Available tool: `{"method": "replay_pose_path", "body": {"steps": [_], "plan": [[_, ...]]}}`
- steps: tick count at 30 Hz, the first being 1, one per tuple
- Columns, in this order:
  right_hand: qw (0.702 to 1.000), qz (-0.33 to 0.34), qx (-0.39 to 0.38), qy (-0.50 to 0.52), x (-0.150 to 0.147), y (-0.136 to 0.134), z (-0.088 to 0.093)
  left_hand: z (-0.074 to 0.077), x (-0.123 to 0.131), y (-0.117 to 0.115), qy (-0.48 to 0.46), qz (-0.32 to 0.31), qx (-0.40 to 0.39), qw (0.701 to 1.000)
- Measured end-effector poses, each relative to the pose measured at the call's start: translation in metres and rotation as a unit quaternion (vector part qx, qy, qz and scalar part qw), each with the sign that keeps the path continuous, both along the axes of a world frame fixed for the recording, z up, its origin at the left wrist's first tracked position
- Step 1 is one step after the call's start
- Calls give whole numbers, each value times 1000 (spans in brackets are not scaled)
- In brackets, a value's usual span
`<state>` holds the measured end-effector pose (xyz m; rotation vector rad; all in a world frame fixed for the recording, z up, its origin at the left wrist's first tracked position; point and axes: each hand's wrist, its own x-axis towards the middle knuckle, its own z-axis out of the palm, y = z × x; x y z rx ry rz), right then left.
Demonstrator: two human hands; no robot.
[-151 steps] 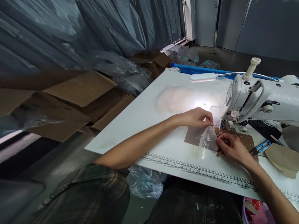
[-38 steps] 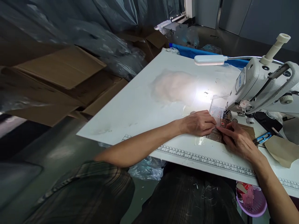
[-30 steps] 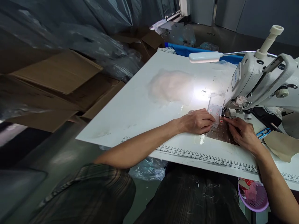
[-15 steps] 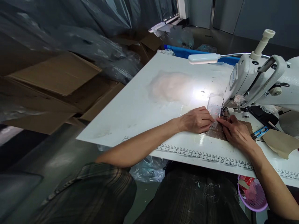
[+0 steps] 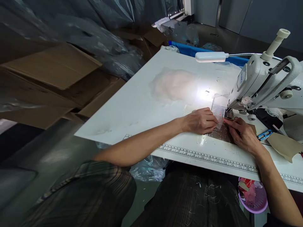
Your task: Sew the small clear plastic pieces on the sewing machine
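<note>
A small translucent piece (image 5: pixel 219 112), of sheer fabric or clear film, lies beside the needle of a white sewing machine (image 5: pixel 251 78). My left hand (image 5: pixel 201 121) is closed, its fingertips pinching the piece's left edge. From the other side, my right hand (image 5: pixel 243 134) reaches in with curled fingers, the index finger and thumb closed on its lower right edge just before the presser foot (image 5: pixel 228 112). A brown plate (image 5: pixel 219 135) on the tabletop shows under and between the hands.
A lamp (image 5: pixel 211 57) lights the white table (image 5: pixel 132 107), which has a printed ruler (image 5: pixel 201 156) along its front edge. Blue thread snips (image 5: pixel 264 135) and a tan paper piece (image 5: pixel 285 145) lie right. Cardboard boxes (image 5: pixel 54 66) stand left; a purple basket (image 5: pixel 257 206) sits below.
The view has shifted slightly, so the machine sits a little further right. Both hands stay at the translucent piece by the needle, with little visible movement.
</note>
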<state>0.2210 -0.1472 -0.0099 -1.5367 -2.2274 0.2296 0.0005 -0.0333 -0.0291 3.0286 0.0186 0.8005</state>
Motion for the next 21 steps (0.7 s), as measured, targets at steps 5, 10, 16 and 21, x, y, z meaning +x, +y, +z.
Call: {"method": "replay_pose_path", "body": {"steps": [5, 10, 16, 21], "plan": [[997, 26, -11, -74, -8, -4, 3, 1, 0, -2, 38, 18, -22, 999], [994, 31, -18, -103, -11, -5, 6, 6, -3, 0, -47, 29, -18, 998], [994, 28, -7, -102, -12, -5, 6, 5, -3, 7, 8, 60, 21, 998], [995, 26, -10, -100, -13, -5, 6, 0, -2, 7, 20, 55, 27, 998]]}}
